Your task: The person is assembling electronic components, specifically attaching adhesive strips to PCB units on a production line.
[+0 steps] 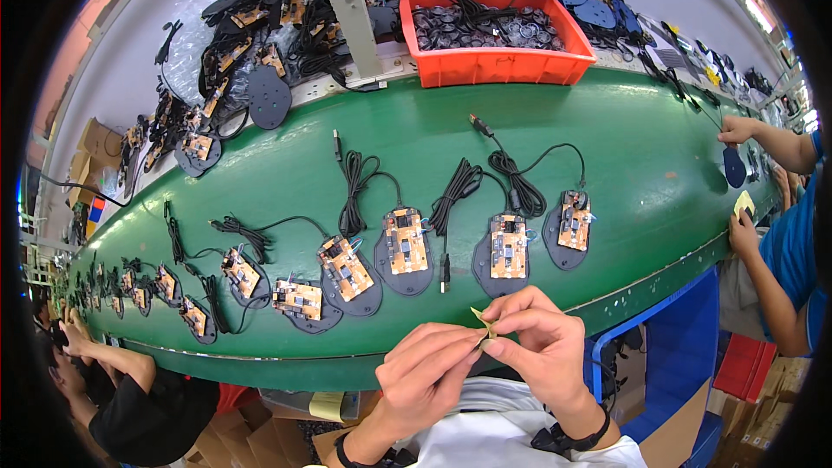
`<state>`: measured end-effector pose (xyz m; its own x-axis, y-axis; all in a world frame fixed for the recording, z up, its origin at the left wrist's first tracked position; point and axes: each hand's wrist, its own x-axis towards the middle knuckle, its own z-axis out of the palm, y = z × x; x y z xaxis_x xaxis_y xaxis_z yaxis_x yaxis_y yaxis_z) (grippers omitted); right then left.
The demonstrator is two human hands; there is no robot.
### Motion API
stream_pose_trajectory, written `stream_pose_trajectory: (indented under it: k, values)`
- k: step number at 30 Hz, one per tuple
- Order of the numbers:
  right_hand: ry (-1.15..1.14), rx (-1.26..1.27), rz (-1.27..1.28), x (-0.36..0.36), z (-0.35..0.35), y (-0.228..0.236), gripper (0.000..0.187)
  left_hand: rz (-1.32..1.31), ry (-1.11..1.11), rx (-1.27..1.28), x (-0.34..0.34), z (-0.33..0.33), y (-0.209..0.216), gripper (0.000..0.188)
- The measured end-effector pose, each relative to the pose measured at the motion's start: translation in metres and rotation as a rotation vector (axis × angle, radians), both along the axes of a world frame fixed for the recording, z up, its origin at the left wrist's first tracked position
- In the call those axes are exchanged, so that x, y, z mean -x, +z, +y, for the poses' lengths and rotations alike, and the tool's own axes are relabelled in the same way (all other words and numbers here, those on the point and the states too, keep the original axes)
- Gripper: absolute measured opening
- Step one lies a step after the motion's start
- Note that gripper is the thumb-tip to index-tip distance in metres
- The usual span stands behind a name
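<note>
My left hand [423, 374] and my right hand [544, 345] meet over the near edge of the green belt [633, 208]. Between their pinched fingertips is a small yellowish, paper-like piece [482, 319], mostly covered by the fingers. Just beyond my hands lies a black mouse base [487, 284] with a tan circuit board [510, 247] on it and a coiled black cable. To its right rests another base with a board [574, 224], and to its left one more [406, 243]. Several similar ones run off leftward along the belt.
A red bin [498, 67] of small clear and dark parts stands behind the belt, beside a metal post [347, 13]. Heaped boards and cables [234, 43] lie at the back left. Co-workers sit at left [152, 416] and right [793, 269]; a blue crate [667, 355] is below.
</note>
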<state>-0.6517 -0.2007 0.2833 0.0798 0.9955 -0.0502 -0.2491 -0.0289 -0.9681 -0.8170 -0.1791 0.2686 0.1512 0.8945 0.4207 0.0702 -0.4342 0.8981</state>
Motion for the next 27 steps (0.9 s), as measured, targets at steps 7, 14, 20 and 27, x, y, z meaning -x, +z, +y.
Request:
stream_pose_trajectory:
  k: [7, 14, 20, 27]
  values:
    - [0.019, 0.016, 0.017, 0.003, 0.000, 0.001, 0.020, -0.003, -0.013, -0.012, 0.005, 0.000, -0.001, 0.020]
    - [0.024, -0.012, -0.024, 0.009, 0.000, 0.001, 0.017, -0.013, 0.001, 0.009, 0.010, -0.002, -0.001, 0.019]
    - [-0.049, -0.372, -0.685, 0.018, -0.001, 0.001, 0.022, -0.032, -0.042, 0.270, 0.020, -0.004, 0.001, 0.017]
    - [-0.054, -0.856, -1.333, 0.019, -0.012, -0.011, 0.022, -0.171, -0.103, 0.528, 0.029, -0.007, 0.002, 0.015]
